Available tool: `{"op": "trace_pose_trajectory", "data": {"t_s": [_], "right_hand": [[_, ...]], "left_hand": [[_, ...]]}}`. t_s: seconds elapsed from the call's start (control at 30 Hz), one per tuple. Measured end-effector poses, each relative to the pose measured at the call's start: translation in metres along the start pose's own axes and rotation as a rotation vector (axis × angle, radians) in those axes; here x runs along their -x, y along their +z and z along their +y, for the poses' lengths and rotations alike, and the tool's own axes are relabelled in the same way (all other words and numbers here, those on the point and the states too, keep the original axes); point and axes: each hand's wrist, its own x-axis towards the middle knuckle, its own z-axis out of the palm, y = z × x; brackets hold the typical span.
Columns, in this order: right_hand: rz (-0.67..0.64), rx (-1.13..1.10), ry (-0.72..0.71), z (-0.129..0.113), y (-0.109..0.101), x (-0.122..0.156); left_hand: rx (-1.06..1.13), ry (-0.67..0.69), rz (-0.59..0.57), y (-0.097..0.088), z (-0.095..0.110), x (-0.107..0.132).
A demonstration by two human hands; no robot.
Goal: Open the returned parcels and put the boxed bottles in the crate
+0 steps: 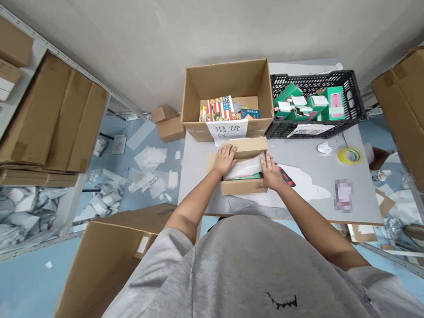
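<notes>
A small open cardboard box [243, 186] lies in front of me on the table, its flaps raised at the front and back. Inside it rests a roll of white, translucent plastic wrap [243, 168], with a strip of something green [249, 177] showing beneath. My left hand [226, 159] lies over the box's left side, fingers stretched out toward the back flap. At the right end, my right hand [271, 171] has its thumb against the wrap and its fingers along the box side. A red-and-black tool [286, 175] lies just right of that hand, partly covered.
Behind stand a large carton [227, 128] with books and a black crate [355, 98] of green boxes. Yellow tape [350, 156] and a pixelated item [343, 195] lie at the table's right. Shelves [44, 47] flank the table; a big open carton [106, 267] stands at lower left.
</notes>
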Motion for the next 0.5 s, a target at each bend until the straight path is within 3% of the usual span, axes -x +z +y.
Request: {"op": "trace_pose_trajectory", "data": {"t_s": [0.1,0.17,0.27,0.5], "right_hand": [[-0.035,-0.013,-0.04,0.008,-0.008,-0.004],[-0.05,-0.02,-0.041,0.011,-0.01,-0.005],[-0.05,-0.014,-0.034,0.011,-0.009,-0.005],[-0.004,-0.012,-0.021,0.008,-0.002,-0.004]], "left_hand": [[0.083,0.124,-0.08,0.01,0.017,0.019],[0.136,0.183,-0.265,0.022,0.028,0.023],[0.148,0.163,-0.526,0.042,0.038,0.016],[-0.043,0.073,-0.53,0.069,0.047,-0.019]]}}
